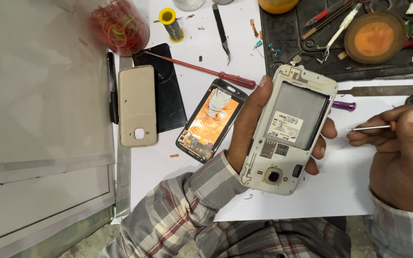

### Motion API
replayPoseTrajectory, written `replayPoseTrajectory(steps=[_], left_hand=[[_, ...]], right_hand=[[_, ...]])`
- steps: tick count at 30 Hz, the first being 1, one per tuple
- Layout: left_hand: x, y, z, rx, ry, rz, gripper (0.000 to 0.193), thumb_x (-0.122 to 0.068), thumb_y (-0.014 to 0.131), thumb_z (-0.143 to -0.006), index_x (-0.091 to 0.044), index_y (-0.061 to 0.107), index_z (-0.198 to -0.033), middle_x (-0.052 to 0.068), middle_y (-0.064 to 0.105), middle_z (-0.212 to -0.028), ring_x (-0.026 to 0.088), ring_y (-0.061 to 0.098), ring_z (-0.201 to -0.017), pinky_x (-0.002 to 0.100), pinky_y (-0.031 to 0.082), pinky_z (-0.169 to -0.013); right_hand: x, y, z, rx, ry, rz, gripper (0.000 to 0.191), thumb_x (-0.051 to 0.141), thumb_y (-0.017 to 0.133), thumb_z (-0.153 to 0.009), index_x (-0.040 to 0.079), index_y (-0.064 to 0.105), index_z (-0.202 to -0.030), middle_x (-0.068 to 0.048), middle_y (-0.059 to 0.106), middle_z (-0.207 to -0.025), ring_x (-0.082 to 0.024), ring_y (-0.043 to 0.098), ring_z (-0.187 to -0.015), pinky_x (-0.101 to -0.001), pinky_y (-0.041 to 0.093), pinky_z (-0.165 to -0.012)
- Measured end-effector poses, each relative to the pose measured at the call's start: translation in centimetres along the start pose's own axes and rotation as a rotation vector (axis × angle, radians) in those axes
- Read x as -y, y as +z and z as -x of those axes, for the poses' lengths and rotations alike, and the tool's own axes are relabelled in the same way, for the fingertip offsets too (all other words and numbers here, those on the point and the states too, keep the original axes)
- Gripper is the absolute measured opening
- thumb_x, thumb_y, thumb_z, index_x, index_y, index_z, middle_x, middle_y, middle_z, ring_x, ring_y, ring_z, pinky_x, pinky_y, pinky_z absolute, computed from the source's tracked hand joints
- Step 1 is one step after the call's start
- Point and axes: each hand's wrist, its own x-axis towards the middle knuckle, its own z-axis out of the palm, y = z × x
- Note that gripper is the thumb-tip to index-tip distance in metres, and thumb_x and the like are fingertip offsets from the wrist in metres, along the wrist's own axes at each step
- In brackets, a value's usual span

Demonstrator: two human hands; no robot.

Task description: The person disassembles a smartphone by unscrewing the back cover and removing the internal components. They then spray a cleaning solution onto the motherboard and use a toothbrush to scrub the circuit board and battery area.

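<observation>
Near edge: plaid sleeves, both cut off by frame bottom. Left hand [259,129] wrapped round white phone body [288,131], back cover off, camera end toward wearer. Thumb along phone's left edge, fingertips curling over right edge; palm hidden behind phone. Grip clamped on phone, held up off desk [340,191]. Grey battery w/ label showing in the open back, card slots just below it.

Right hand [397,143] just beside phone's right edge, apart from it. Fingers pinched together on small screwdriver [376,127]; thin metal shaft pointing left toward phone, tip near left fingertips, not touching. Handle mostly hidden in fist, only a bit of orange showing. Hand cut off at frame right.

Further out on desk: screen assembly [211,120] w/ orange picture, lower end partly behind left wrist. Beige back cover [137,106] lying over a black panel [166,91]. Red-handled screwdriver [201,70] across them. Purple item [345,105] peeking past phone, rest hidden.

Far edge: black tool tray [283,38] w/ mixed tools, orange round tin [374,37], jar of rubber bands [119,25], yellow-capped roll [170,23]; small parts too tiny to tell.
</observation>
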Motion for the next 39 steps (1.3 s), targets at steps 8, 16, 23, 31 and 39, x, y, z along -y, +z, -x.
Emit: replayPoseTrajectory(steps=[8,16,23,31,39], left_hand=[[0.1,-0.1,-0.2,0.000,0.023,0.012,0.076,-0.073,0.031,-0.120,-0.002,0.044,-0.146,0.029,0.065,-0.118,0.032,0.072,-0.094,0.048,0.062,-0.078],[-0.1,-0.2,-0.5,-0.001,0.047,0.047,0.081,-0.075,0.031,-0.118,0.000,0.044,-0.146,0.029,0.065,-0.117,0.033,0.072,-0.094,0.049,0.062,-0.079],[-0.5,-0.1,-0.4,-0.001,0.055,0.045,0.082,-0.075,0.030,-0.117,0.001,0.046,-0.145,0.030,0.065,-0.118,0.035,0.071,-0.096,0.050,0.062,-0.079],[-0.5,0.2,-0.3,0.001,0.058,0.035,0.085,-0.075,0.031,-0.118,0.004,0.046,-0.145,0.032,0.064,-0.118,0.036,0.072,-0.097,0.050,0.062,-0.079],[-0.7,0.6,0.1,0.020,0.046,0.031,0.083,-0.074,0.031,-0.116,0.002,0.045,-0.146,0.031,0.064,-0.120,0.034,0.072,-0.097,0.049,0.062,-0.080]], right_hand=[[-0.4,-0.4,0.2,0.026,-0.001,-0.003,0.032,0.029,0.044,-0.128,0.002,0.048,-0.113,-0.018,0.063,-0.093,-0.028,0.069,-0.082,-0.0397,0.061,-0.083],[0.0,0.1,0.3,0.020,-0.019,0.035,0.031,0.028,0.045,-0.128,0.001,0.048,-0.113,-0.016,0.059,-0.091,-0.028,0.068,-0.082,-0.0400,0.061,-0.082],[0.8,0.8,0.2,0.014,-0.037,0.034,0.030,0.024,0.047,-0.127,0.000,0.049,-0.111,-0.018,0.061,-0.093,-0.028,0.070,-0.082,-0.0397,0.063,-0.080],[0.9,1.0,0.2,0.015,-0.044,-0.032,0.027,0.020,0.047,-0.127,-0.002,0.049,-0.110,-0.017,0.060,-0.092,-0.028,0.070,-0.083,-0.0405,0.064,-0.080],[1.6,1.3,0.2,0.007,-0.055,0.018,0.032,0.022,0.051,-0.125,-0.005,0.050,-0.109,-0.020,0.062,-0.088,-0.028,0.069,-0.077,-0.0402,0.064,-0.077]])
